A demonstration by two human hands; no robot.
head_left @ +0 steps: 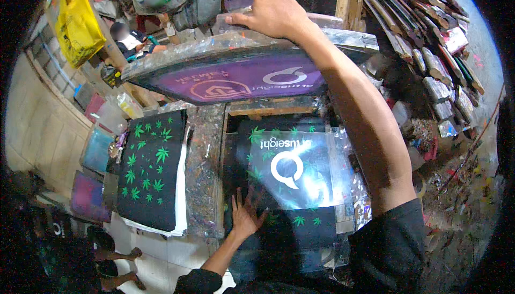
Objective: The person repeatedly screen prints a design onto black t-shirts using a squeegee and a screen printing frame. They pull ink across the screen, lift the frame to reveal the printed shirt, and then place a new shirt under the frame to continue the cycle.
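The person's right hand [279,16] is curled around the top edge of a wooden frame [214,45] with purple mesh, tipped up at the back of the surface [205,149]. The left hand [247,218], fingers spread wide, is by the lower left of a clear sheet [323,182] with a white round mark — whether they touch is hard to tell. The sheet lies over black paper with green leaves [300,220]. If the right hand slips, the frame could drop and pinch the left hand. A bump could slide the sheet crooked.
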